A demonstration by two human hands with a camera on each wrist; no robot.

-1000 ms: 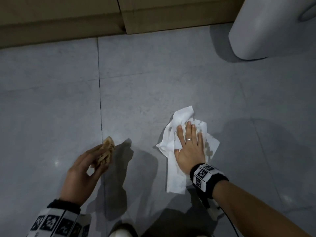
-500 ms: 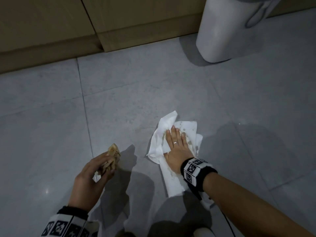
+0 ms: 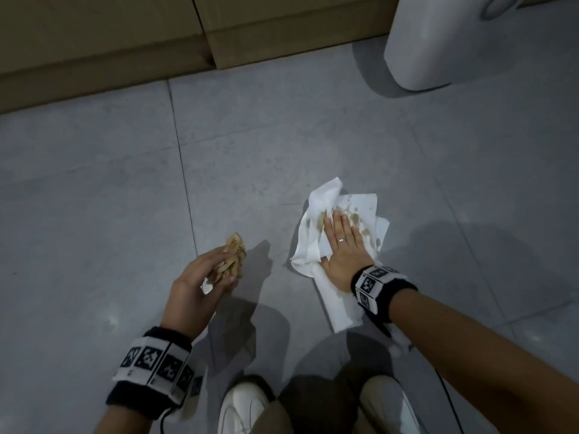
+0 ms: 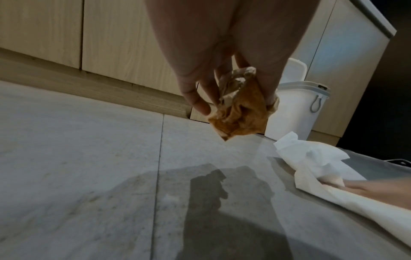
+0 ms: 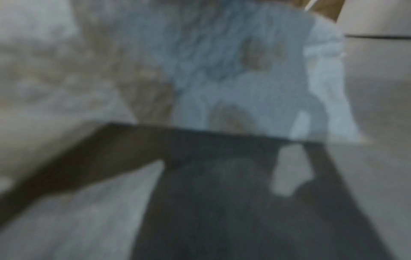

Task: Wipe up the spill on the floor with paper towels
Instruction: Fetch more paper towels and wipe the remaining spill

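- Right hand: flat, fingers straight, pressing stained towel on floor.
- Left hand: gripping brown wad, off floor.
- Bin, cabinets well apart.

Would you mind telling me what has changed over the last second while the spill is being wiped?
The brown stains on the white towel have grown: faint specks a second ago, now clear blotches by the fingertips. The right hand has stayed flat on it throughout; any slide across the floor cannot be separated from the camera's own shift. The left hand still holds the soaked brown wad off the floor.
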